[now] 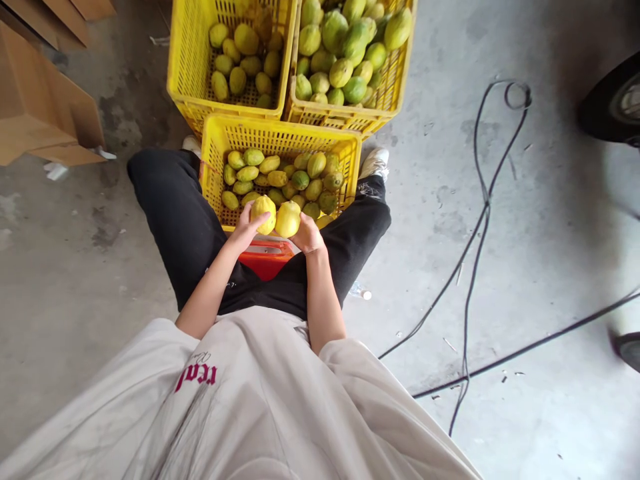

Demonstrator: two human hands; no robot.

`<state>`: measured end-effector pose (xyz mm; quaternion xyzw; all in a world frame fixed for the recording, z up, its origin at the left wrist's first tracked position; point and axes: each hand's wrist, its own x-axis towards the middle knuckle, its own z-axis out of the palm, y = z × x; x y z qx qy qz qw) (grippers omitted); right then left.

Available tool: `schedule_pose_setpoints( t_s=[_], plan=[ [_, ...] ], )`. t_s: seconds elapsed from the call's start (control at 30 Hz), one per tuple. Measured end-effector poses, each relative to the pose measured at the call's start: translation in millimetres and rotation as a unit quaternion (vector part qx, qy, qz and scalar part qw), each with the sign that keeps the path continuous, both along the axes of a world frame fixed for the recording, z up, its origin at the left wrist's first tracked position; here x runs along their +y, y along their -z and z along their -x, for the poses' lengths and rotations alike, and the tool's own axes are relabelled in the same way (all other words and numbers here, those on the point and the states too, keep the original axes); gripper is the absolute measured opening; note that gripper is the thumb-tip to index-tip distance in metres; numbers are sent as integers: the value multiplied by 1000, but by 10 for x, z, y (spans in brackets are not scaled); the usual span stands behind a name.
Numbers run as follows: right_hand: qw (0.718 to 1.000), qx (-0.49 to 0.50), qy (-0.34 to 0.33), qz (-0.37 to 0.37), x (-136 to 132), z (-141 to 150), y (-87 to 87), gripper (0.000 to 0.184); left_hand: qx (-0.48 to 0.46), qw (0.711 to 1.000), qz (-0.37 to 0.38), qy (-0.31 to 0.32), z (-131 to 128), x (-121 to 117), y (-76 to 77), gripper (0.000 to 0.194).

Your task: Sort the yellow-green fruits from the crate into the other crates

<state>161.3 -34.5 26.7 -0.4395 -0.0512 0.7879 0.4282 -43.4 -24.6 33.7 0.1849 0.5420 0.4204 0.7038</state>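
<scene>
My left hand point(245, 228) is closed around a yellow papaya point(263, 214), its thumb lying across the front of the fruit. Beside it, my right hand point(307, 235) grips a second yellow papaya point(288, 219) from the right. The two fruits are side by side, almost touching, over the near rim of a yellow plastic crate point(280, 128). Inside this crate lie many green-yellow papayas point(277, 178). Some of my fingers are hidden behind the fruits.
Two more yellow crates stand beyond, the left one point(187, 67) partly filled, the right one point(406, 73) heaped with greener papayas. A red stool point(265, 263) shows between my legs. Cardboard point(45, 100) lies left; a black cable point(483, 220) loops across the floor at right, near wheels point(617, 100).
</scene>
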Motion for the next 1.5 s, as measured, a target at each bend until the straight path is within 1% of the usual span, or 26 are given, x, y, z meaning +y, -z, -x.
schedule_pose_setpoints(
  t_s=[0.03, 0.1, 0.17, 0.23, 0.33, 0.43, 0.5, 0.53, 0.57, 0.63, 0.67, 0.7, 0.73, 0.8, 0.83, 0.87, 0.97, 1.1, 1.17, 1.23, 1.3, 1.37, 1.5],
  plan=[
    [1000, 7, 1, 3, 13, -8, -9, 54, -6, 1000, 11, -10, 7, 16, -10, 40],
    [1000, 21, 8, 4, 32, -20, -23, 54, -24, 999, 26, -24, 29, 49, -36, 33],
    [999, 30, 15, 3, 39, -23, -28, 57, -37, 998, 32, -31, 51, 73, -67, 29],
    [1000, 22, 19, 1, 34, -19, -18, 56, -40, 998, 30, -33, 61, 84, -97, 27],
    [1000, -1, 16, -1, 7, -14, 33, 55, -28, 999, 19, -38, 57, 80, -125, 30],
    [1000, -11, -4, 0, -28, -13, 95, 64, -20, 999, 15, -38, 47, 60, -124, 36],
    [1000, -12, -14, -1, -42, -9, 116, 69, -25, 999, 13, -22, 50, 42, -110, 42],
    [1000, -13, -15, -1, -45, -6, 117, 67, -28, 1000, 6, -7, 55, 33, -101, 47],
    [1000, -15, -13, -3, -46, -2, 114, 62, -32, 999, -4, 10, 62, 25, -92, 53],
    [1000, -18, -9, -2, -46, 7, 100, 43, -34, 998, -22, 44, 79, 12, -76, 62],
    [1000, -19, -5, -1, -47, 12, 94, 37, -32, 998, -26, 55, 88, 9, -69, 61],
    [1000, -21, 0, 0, -49, 16, 89, 35, -31, 997, -25, 59, 94, 10, -63, 56],
    [1000, -22, 7, 0, -51, 20, 88, 39, -31, 998, -20, 55, 99, 15, -58, 48],
    [999, -23, 25, 1, -53, 28, 92, 54, -35, 999, -2, 36, 101, 32, -54, 33],
    [999, -22, 34, 3, -51, 30, 94, 58, -37, 999, 8, 25, 97, 43, -55, 30],
    [999, -17, 38, 7, -45, 30, 94, 58, -37, 999, 19, 14, 92, 52, -61, 27],
    [999, 14, 40, 17, -16, 13, 67, 49, -32, 999, 23, -1, 65, 65, -107, 28],
    [998, 50, 44, 5, 7, -12, -9, 51, -20, 1000, -12, -12, 44, 36, -221, 37],
    [998, 48, 40, 5, 1, 1, -20, 53, -14, 1000, -11, -23, 59, 12, -268, 40],
    [999, 36, 25, 13, -13, 34, 12, 49, -12, 999, -1, -42, 93, -10, -287, 40],
    [1000, 20, 9, 22, -27, 81, 84, 43, -11, 998, 12, -61, 136, -27, -271, 39],
    [1000, 9, 1, 30, -35, 128, 176, 38, -19, 997, 25, -70, 172, -33, -222, 36],
    [999, 6, 6, 51, -26, 157, 325, 35, -47, 996, 52, -59, 181, 0, -55, 31]
  ],
)
